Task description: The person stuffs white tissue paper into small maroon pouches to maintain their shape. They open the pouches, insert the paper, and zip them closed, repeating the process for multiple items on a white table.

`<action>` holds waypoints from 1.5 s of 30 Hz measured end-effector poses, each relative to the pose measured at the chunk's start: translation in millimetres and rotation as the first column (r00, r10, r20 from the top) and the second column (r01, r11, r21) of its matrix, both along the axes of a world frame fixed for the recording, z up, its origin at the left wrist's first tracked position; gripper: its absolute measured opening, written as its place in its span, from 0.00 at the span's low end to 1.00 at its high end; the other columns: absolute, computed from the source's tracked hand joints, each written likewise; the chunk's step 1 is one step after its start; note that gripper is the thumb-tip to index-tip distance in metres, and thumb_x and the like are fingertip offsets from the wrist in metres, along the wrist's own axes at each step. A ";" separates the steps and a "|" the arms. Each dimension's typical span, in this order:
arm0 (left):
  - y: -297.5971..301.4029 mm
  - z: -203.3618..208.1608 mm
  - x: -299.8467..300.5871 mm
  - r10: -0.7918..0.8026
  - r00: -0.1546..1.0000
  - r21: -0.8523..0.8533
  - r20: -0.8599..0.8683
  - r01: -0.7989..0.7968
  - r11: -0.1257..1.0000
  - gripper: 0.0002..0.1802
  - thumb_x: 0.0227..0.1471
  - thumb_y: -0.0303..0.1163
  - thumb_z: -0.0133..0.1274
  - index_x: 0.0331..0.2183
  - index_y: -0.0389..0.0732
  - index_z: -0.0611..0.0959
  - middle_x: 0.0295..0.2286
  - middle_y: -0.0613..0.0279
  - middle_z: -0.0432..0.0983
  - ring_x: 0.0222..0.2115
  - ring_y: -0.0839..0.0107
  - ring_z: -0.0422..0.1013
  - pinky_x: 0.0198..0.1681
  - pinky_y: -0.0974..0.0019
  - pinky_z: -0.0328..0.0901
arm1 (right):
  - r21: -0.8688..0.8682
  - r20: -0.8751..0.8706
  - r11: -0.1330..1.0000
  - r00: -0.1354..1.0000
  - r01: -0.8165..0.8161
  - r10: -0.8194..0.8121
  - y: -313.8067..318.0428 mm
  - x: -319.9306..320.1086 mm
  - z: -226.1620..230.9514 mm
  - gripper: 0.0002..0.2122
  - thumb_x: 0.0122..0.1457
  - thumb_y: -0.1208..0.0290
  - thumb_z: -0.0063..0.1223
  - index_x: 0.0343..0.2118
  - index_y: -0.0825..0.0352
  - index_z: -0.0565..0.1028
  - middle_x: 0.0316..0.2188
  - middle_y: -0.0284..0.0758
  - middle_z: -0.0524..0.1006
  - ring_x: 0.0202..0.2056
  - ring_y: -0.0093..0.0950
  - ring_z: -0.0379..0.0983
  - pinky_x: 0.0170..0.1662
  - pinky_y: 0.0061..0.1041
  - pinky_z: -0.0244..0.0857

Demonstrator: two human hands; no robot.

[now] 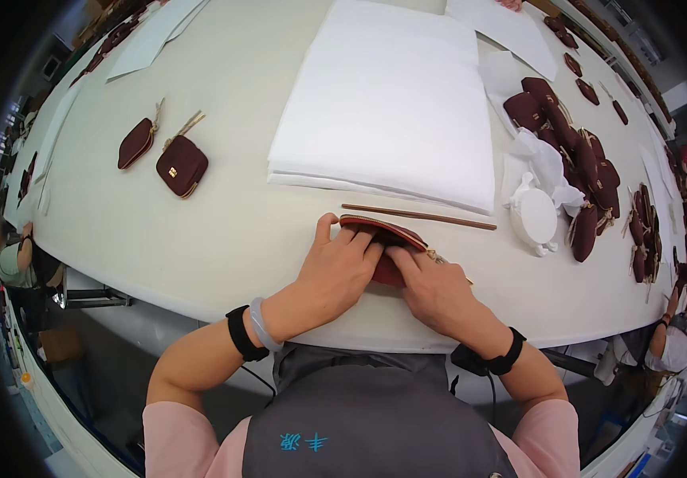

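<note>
Both my hands are at a dark red zip pouch (390, 275) near the table's front edge, its zipper undone and its mouth spread. My left hand (334, 267) grips its left side, with several fingers tucked into the opening. From the right, my right hand (439, 293) holds the other side, its fingertips partly hidden in the mouth. A cord and a small metal pull hang beside the right hand. Just beyond the pouch lies a pair of thin brown sticks (419, 217), like chopsticks. What the fingers touch inside is hidden.
A thick stack of white sheets (383, 103) lies ahead. To its right are a round white wrapped bundle (533, 215) and a heap of dark red pouches (586, 163). Two finished-looking pouches (182, 166) lie at left. Other people sit at both sides of the table.
</note>
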State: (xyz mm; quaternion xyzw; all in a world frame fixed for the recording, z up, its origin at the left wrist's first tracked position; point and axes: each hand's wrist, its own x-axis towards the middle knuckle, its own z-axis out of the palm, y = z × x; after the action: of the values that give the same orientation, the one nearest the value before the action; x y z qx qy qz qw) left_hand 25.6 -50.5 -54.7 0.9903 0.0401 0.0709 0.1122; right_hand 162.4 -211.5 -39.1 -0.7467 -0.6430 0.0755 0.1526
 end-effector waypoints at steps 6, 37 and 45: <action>-0.8 2.9 5.8 -0.075 0.997 0.151 0.010 0.072 0.986 0.16 0.51 0.26 0.49 0.44 0.36 0.79 0.43 0.54 0.74 0.46 0.58 0.71 0.59 0.44 0.54 | -0.002 0.030 1.000 1.000 -0.005 0.005 8.1 3.3 -8.5 0.13 0.55 0.77 0.51 0.44 0.70 0.71 0.36 0.41 0.74 0.28 0.35 0.79 0.26 0.33 0.72; 19.9 33.6 17.8 -0.252 0.962 0.362 -0.103 0.272 0.891 0.04 0.50 0.25 0.52 0.28 0.40 0.81 0.27 0.61 0.72 0.34 0.66 0.71 0.52 0.51 0.59 | -0.139 0.161 0.985 0.979 -0.107 0.129 29.3 41.6 10.8 0.05 0.57 0.71 0.52 0.33 0.64 0.78 0.29 0.36 0.81 0.31 0.35 0.83 0.30 0.35 0.74; 15.9 42.6 -16.5 -0.230 0.966 0.350 0.117 0.176 0.920 0.19 0.47 0.23 0.56 0.43 0.27 0.83 0.46 0.48 0.77 0.52 0.57 0.72 0.61 0.45 0.60 | -0.241 0.139 0.965 0.980 -0.103 0.140 34.1 32.0 22.4 0.22 0.56 0.76 0.52 0.56 0.67 0.74 0.39 0.37 0.80 0.33 0.36 0.80 0.32 0.36 0.73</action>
State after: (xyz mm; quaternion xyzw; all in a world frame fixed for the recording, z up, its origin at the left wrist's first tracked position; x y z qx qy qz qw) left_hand 9.1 -34.6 -12.2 0.9850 -0.0848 0.1420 -0.0493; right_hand 194.4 -177.4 -16.7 -0.7221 -0.6842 0.1015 0.0086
